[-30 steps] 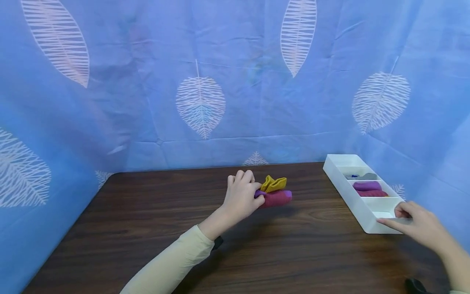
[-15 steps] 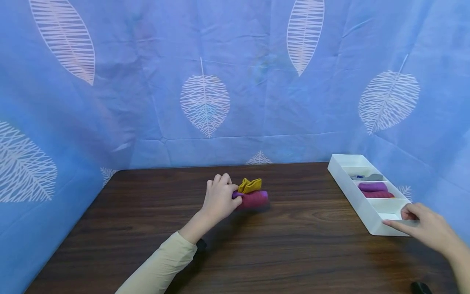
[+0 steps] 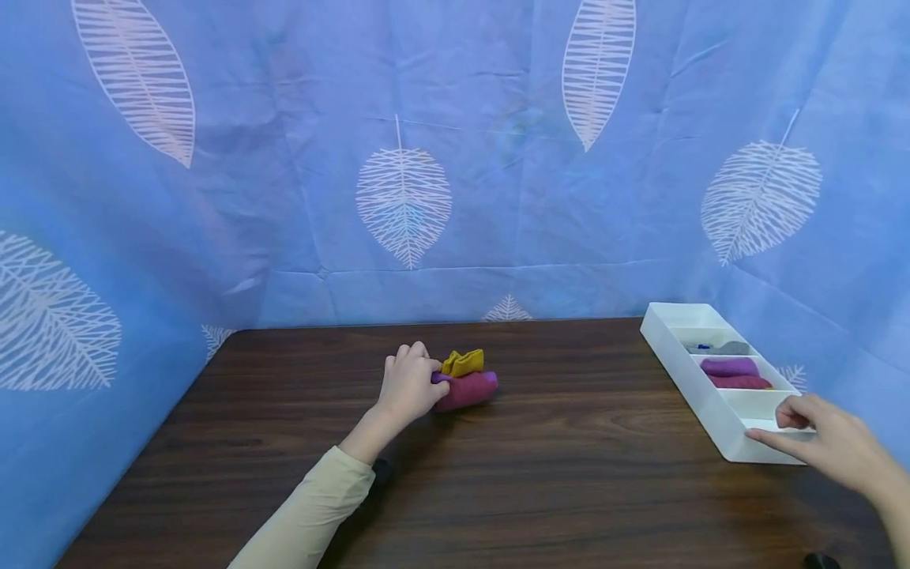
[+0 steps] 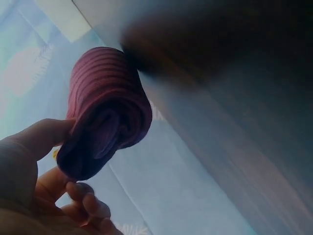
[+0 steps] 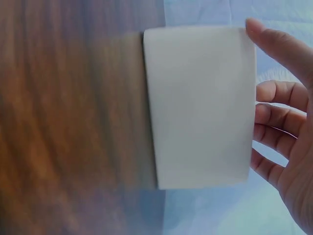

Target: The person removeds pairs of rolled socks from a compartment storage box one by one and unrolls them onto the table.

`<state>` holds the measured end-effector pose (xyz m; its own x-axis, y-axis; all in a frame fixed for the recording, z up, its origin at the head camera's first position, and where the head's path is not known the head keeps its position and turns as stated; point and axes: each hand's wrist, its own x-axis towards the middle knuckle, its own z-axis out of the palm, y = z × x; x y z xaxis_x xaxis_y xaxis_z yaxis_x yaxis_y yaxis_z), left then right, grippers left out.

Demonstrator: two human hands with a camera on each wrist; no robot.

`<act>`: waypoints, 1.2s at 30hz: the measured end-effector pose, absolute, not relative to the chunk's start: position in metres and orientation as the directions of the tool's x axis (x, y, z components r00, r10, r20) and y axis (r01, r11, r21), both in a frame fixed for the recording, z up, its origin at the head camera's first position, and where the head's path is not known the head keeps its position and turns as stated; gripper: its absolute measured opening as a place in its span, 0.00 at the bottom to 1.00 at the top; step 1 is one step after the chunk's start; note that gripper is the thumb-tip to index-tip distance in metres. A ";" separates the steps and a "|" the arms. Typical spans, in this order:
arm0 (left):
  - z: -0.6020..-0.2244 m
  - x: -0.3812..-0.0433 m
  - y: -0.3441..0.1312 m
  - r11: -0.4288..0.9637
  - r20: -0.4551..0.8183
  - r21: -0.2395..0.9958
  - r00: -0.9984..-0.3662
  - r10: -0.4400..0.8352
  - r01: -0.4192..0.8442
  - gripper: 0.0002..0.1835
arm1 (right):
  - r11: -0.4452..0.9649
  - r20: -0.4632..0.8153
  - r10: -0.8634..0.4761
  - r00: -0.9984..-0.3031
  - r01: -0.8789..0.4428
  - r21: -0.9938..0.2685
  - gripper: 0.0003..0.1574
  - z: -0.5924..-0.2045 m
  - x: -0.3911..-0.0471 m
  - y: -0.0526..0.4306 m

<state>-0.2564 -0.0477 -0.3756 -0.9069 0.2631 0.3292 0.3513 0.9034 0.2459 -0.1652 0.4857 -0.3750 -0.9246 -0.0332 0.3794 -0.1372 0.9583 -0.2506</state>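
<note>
sock [image 3: 465, 391]: looks light, soft, kinda grippy; probably best grabbed mid-roll | left hand [image 3: 408, 385]: pinches its end | right hand [image 3: 828, 437]: hooks the box [image 3: 690, 379]

Left hand [image 3: 407, 386] has drifted left over the table [image 3: 569, 458] since a second ago, taking the red sock roll [image 3: 465, 390] further from the white box [image 3: 692, 387]; my head cam's swung slightly left too.

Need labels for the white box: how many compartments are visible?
4 in the white box: the farthest compartment, the second with a grey item, the third with purple and red cloth, and the nearest, partly hidden.
</note>
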 end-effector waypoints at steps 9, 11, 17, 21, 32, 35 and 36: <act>-0.375 -0.257 -0.055 0.919 0.221 0.275 -0.949 0.224 0.282 0.21 | 0.947 0.412 -0.122 -0.903 -0.230 -0.224 0.22 -0.351 -0.181 0.457; -0.375 -0.257 -0.057 0.920 0.199 0.287 -0.956 0.217 0.268 0.23 | 0.942 0.420 -0.140 -0.897 -0.252 -0.224 0.21 -0.347 -0.185 0.450; -0.374 -0.258 -0.061 0.917 0.152 0.324 -0.970 0.191 0.231 0.31 | 0.928 0.418 -0.241 -0.876 -0.334 -0.164 0.19 -0.340 -0.201 0.420; -0.376 -0.260 -0.063 0.916 0.137 0.334 -0.972 0.188 0.224 0.38 | 0.919 0.413 -0.288 -0.864 -0.370 -0.134 0.20 -0.341 -0.211 0.396; -0.378 -0.261 -0.062 0.905 0.104 0.296 -0.952 0.288 0.306 0.24 | 0.839 0.422 -0.439 -0.793 -0.530 -0.124 0.20 -0.353 -0.239 0.315; -0.378 -0.263 -0.062 0.900 0.106 0.299 -0.948 0.300 0.318 0.22 | 0.822 0.383 -0.460 -0.801 -0.547 -0.158 0.19 -0.350 -0.245 0.293; -0.378 -0.263 -0.062 0.896 0.104 0.302 -0.946 0.308 0.325 0.21 | 0.817 0.372 -0.465 -0.803 -0.551 -0.169 0.20 -0.349 -0.247 0.285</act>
<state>-0.2629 -0.0618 -0.3778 -0.9458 0.3077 0.1038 0.3247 0.8964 0.3017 -0.2466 0.2855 -0.3493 -0.8035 -0.4645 0.3724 -0.5509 0.8173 -0.1691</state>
